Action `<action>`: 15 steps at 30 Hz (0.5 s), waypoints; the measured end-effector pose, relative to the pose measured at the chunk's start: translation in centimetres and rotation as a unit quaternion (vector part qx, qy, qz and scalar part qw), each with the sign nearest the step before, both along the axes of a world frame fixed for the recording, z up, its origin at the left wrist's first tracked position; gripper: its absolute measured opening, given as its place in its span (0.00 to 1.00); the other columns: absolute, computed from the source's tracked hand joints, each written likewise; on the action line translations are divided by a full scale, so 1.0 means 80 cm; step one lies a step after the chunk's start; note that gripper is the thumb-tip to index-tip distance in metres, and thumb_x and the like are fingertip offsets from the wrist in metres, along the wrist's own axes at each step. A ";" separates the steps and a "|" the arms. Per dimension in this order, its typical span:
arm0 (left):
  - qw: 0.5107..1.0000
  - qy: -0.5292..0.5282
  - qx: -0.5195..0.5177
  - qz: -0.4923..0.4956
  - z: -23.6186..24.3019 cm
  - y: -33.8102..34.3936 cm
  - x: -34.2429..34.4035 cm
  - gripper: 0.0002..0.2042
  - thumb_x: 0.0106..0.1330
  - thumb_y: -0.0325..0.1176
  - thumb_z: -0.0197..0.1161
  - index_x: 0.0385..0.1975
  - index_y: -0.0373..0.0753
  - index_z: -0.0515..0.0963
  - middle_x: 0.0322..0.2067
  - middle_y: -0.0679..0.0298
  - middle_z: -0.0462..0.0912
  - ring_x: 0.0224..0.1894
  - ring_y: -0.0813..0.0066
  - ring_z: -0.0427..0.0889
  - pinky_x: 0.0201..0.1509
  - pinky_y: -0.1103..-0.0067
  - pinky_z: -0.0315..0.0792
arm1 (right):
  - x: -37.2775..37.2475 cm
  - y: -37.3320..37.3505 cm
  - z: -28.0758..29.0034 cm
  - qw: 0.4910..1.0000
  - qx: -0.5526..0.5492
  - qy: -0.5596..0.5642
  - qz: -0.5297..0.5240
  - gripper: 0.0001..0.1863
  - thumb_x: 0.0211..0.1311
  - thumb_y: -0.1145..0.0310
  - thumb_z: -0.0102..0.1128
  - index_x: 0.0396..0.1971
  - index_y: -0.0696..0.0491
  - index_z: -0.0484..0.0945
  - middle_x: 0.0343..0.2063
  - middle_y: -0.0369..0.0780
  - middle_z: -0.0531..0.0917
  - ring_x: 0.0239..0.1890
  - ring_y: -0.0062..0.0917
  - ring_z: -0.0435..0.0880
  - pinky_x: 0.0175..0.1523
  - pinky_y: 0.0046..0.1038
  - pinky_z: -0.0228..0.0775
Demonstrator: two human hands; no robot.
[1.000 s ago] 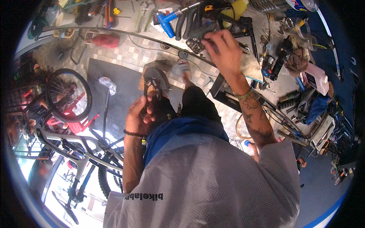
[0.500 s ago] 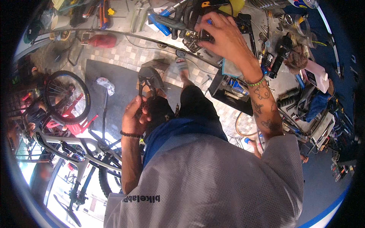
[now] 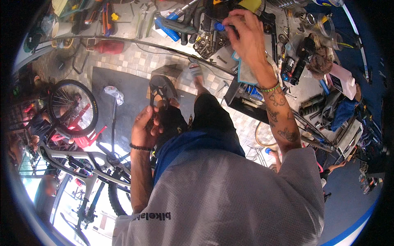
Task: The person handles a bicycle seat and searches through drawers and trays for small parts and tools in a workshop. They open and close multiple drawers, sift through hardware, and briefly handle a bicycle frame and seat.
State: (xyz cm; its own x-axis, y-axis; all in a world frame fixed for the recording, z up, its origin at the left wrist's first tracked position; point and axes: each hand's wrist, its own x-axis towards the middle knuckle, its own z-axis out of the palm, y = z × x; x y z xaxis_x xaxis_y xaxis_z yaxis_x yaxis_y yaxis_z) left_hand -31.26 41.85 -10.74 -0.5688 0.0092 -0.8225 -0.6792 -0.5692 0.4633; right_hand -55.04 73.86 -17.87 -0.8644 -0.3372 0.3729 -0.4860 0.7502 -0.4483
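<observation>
Right hand [image 3: 246, 39] over bench [image 3: 125, 30], fingers half curled, blue cap [image 3: 219, 26] just left of fingertips; can't tell if anything pinched. Bolt pile [image 3: 205, 46], no single axis, lies left and nearer; right hand closer. Left hand [image 3: 143, 126] well apart, fingers bent, grasp unclear.

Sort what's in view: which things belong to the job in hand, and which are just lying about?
Likely in the job: slim dark item in the left hand; blue round piece at the right hand; metal parts nearby.
Seemingly lying about: blue-handled tool; pink jug; brown rag.
</observation>
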 end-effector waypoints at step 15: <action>1.000 -0.006 0.013 0.011 -0.009 0.004 0.004 0.13 0.80 0.46 0.58 0.45 0.42 0.81 0.23 0.72 0.79 0.14 0.86 0.66 0.25 0.82 0.67 | 0.029 0.010 0.000 0.995 -0.032 -0.078 0.045 0.17 0.58 0.76 0.67 0.45 0.41 0.87 0.62 0.35 0.79 0.66 0.35 0.75 0.72 0.43 0.59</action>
State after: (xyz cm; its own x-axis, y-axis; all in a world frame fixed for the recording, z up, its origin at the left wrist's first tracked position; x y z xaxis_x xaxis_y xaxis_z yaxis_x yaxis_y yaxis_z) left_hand -30.94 42.13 -11.43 -0.5587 0.0182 -0.8292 -0.6724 -0.5952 0.4400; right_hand -52.74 74.63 -17.84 -0.8812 -0.3953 0.2591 -0.4700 0.6741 -0.5698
